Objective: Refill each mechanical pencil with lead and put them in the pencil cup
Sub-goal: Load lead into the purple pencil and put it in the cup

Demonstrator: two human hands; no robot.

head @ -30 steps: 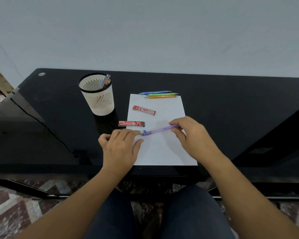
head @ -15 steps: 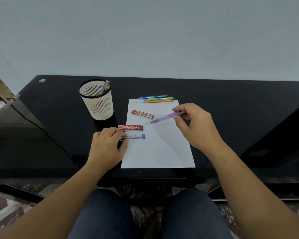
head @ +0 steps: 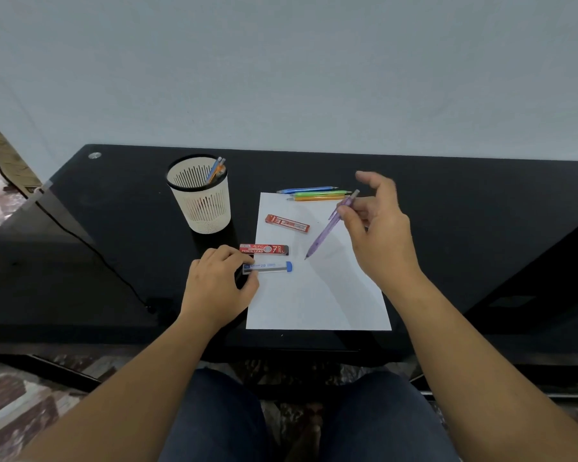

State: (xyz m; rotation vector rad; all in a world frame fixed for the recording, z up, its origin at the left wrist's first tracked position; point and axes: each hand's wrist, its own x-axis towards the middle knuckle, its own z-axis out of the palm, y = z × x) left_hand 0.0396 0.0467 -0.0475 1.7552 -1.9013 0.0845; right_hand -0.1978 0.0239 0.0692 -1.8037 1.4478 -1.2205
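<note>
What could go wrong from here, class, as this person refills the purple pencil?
1. The right hand pinches the purple pencil near its top with the index finger lifted; it might slip and drop tip-first onto the paper.
2. The left hand holds only one end of the blue-capped lead case at the paper's edge; spilled leads could vanish on the black desk.

- Translucent purple mechanical pencil [head: 327,228]: pinched near the cap end by right hand [head: 381,235], tilted, tip down over white paper sheet [head: 314,301].
- Blue pencil [head: 306,189], green pencil [head: 321,193], orange pencil [head: 317,198]: flat, side by side at the sheet's far edge.
- Cream slotted pencil cup [head: 202,201], black rim: upright, left of the sheet, a few pencils inside.
- Red lead case [head: 287,223]: flat on the sheet.
- Red-black lead case [head: 264,249]: across the sheet's left edge.
- Clear blue-capped lead case [head: 269,267]: left end pinched by left hand [head: 217,285].
</note>
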